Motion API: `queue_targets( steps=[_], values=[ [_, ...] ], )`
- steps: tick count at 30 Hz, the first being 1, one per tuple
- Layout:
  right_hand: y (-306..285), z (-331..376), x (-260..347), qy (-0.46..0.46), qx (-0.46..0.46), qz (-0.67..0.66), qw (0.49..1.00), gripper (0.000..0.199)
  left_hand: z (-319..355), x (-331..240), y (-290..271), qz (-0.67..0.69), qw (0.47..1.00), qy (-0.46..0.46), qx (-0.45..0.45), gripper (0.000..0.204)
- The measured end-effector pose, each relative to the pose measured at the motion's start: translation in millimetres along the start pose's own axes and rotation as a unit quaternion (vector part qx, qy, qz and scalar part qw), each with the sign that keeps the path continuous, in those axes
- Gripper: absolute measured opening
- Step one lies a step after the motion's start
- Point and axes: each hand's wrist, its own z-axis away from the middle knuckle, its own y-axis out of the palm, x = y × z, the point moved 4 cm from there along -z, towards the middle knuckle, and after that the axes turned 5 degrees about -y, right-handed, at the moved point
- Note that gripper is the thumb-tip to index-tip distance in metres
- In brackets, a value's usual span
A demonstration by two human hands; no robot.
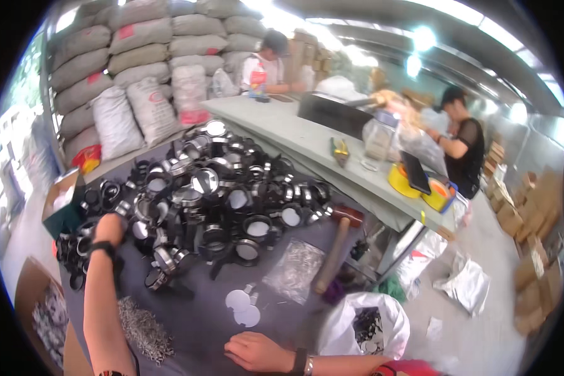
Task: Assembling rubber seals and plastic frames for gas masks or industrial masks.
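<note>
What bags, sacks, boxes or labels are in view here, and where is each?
Sacks: stacked at the back left, grey and white, some with pink patches.
Clear bag: flat on the dark table, holding small silvery parts.
White bag: open, lower right floor.
Cardboard boxes: brown, piled far right.

Hidden and cut off

The left hand (pixel 108 229) has its fingers buried in the pile of black rings (pixel 213 188) (grip unclear); the cardboard box (pixel 41 313) is cropped by the rim.
</note>
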Motion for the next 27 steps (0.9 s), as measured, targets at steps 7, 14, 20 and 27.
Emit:
queue_targets(
  steps=[7, 14, 20, 27],
  values=[
    [-23, 10, -2, 0.036, -0.010, 0.079, 0.996, 0.009, 8, -17, -65, 0.464, 0.860, -0.179, -0.114, 0.016],
    [-15, 10, 0, 0.027, -0.005, 0.023, 0.999, 0.009, 188, 9, -105, 0.808, 0.532, -0.241, -0.082, 0.024],
    [-15, 12, -5, 0.038, 0.000, -0.017, 0.999, 0.007, 345, -46, -101, 0.826, 0.469, -0.293, -0.108, 0.032],
    [-11, 10, -8, 0.040, -0.020, 0.033, 0.998, 0.003, 448, -97, -63, 0.774, 0.470, -0.394, -0.157, 0.029]
  ],
)
